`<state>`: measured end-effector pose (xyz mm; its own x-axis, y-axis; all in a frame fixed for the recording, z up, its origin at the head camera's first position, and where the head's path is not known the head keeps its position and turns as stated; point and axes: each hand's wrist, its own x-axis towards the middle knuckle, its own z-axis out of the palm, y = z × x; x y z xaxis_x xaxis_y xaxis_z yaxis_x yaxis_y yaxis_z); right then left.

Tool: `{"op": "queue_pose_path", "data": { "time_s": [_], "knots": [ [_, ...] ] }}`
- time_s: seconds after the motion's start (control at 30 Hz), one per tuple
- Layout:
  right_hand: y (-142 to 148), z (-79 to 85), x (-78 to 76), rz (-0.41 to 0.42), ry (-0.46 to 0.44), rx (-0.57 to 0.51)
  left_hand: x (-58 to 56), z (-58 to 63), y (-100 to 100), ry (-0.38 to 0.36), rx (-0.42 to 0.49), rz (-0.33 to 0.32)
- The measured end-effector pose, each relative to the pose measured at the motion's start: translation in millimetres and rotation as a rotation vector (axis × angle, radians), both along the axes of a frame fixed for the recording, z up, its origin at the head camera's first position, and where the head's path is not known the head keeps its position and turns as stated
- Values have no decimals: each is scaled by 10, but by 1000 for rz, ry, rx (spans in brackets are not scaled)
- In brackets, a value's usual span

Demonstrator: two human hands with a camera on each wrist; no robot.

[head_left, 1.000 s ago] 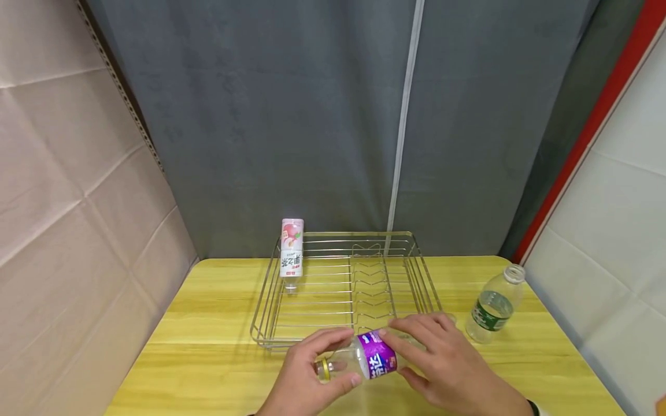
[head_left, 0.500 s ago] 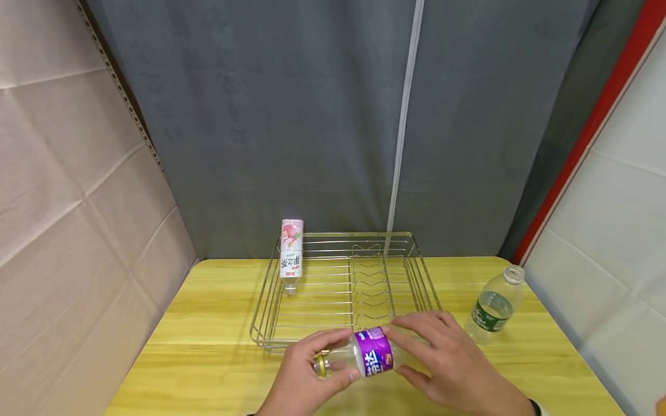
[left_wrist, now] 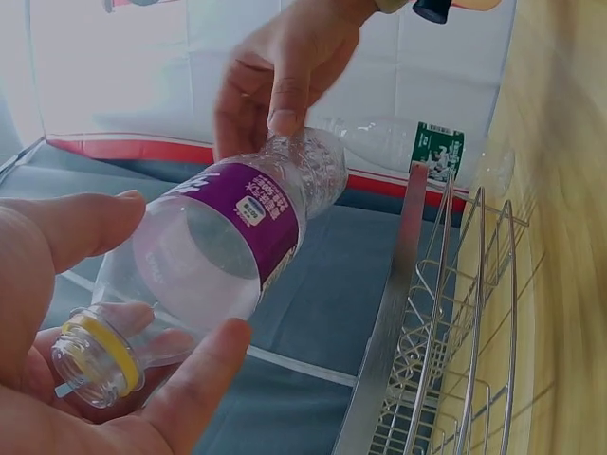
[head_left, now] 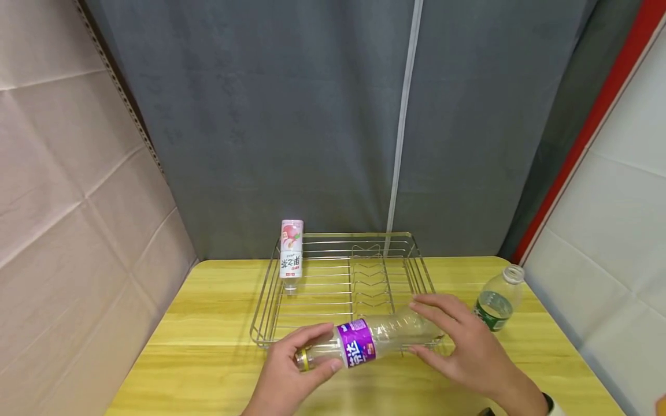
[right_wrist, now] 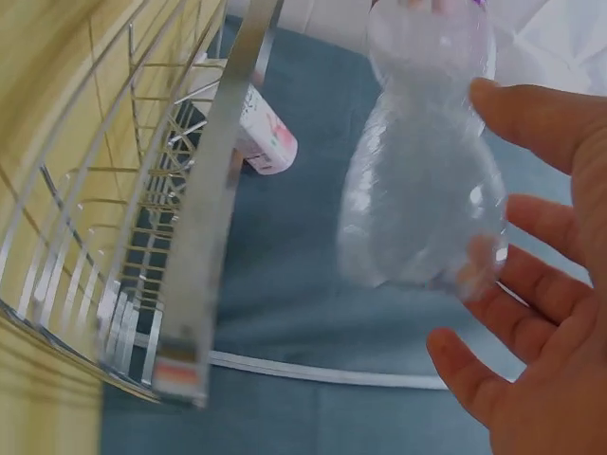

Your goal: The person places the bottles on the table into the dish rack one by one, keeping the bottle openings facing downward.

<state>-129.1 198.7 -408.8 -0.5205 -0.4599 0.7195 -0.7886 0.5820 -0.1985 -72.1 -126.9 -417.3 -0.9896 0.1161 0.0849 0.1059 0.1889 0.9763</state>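
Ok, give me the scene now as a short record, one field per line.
Held item: clear plastic bottle with purple label, sideways
Left hand: holds the neck end
Right hand: fingers spread at the base end; firm contact unclear
Container: silvery wire dish rack on yellow wooden table
Inside, far left: pink and white bottle, neck toward person
Right of rack: clear plastic bottle with green label, upright

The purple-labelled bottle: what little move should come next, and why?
I'd probably lower the purple-labelled bottle gently into the wire rack. It is held sideways at the rack's near side, the left hand gripping its neck end and the right hand spread at its base. A pink-labelled bottle already rests in the rack, with bare wires beside it.
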Motion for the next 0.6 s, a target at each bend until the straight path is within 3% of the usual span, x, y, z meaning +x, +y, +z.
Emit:
{"op": "queue_pose_path", "data": {
  "time_s": [0.23,0.47,0.6],
  "knots": [
    [51,-145,-77,9,-302,-234,22,2,-68,-26,102,17],
    [-10,-307,-100,257,-748,-585,35,-46,-122,37,164,13],
    [-108,-378,-73,395,-904,-741,35,-89,-116,89,196,-12]
  ]
}}
